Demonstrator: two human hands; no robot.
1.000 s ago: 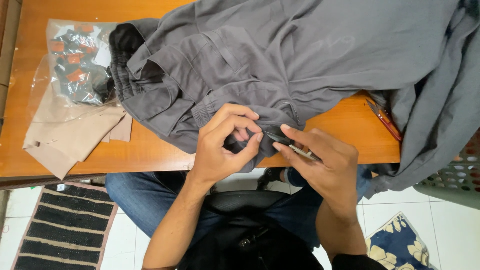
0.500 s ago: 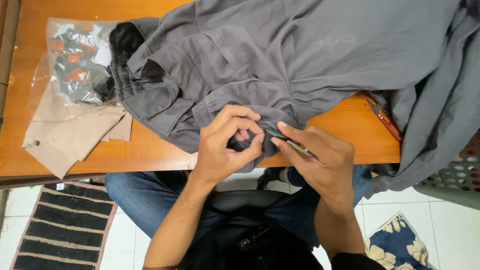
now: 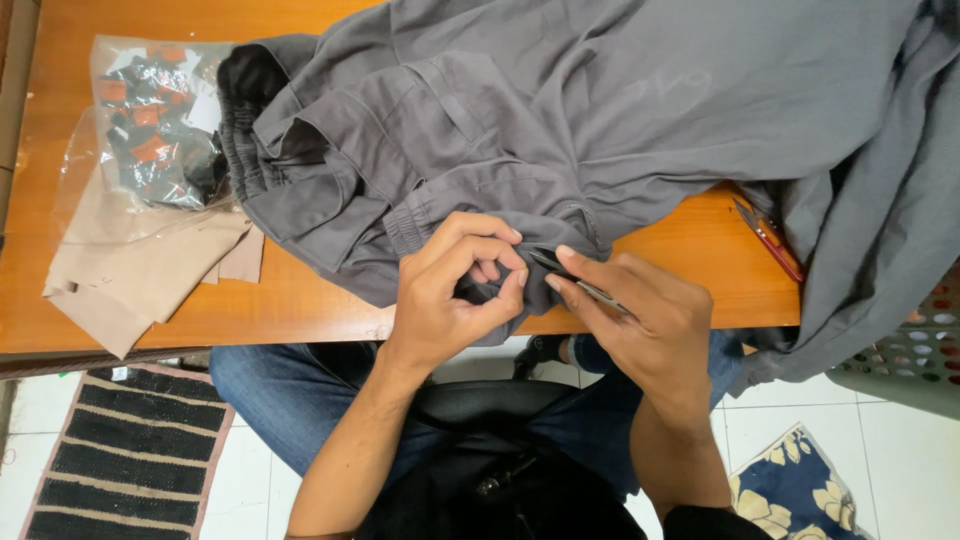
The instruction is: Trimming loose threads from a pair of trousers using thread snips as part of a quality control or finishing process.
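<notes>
From the head view we see our left hand (image 3: 452, 295) curled shut, pinching a fold of the crumpled grey cotton trousers (image 3: 560, 130) at the near edge of the orange wooden table (image 3: 300, 300). Our right hand (image 3: 640, 320) closes around thin metal tweezers (image 3: 575, 282), their tip at the fold just beside the left fingers. Far left of the hands lie a clear plastic bag of small dark parts (image 3: 150, 125) and beige fabric pieces (image 3: 130, 270).

One grey garment (image 3: 600, 110), one plastic bag (image 3: 150, 130), two beige fabric pieces (image 3: 130, 270), two hands (image 3: 450, 300).
</notes>
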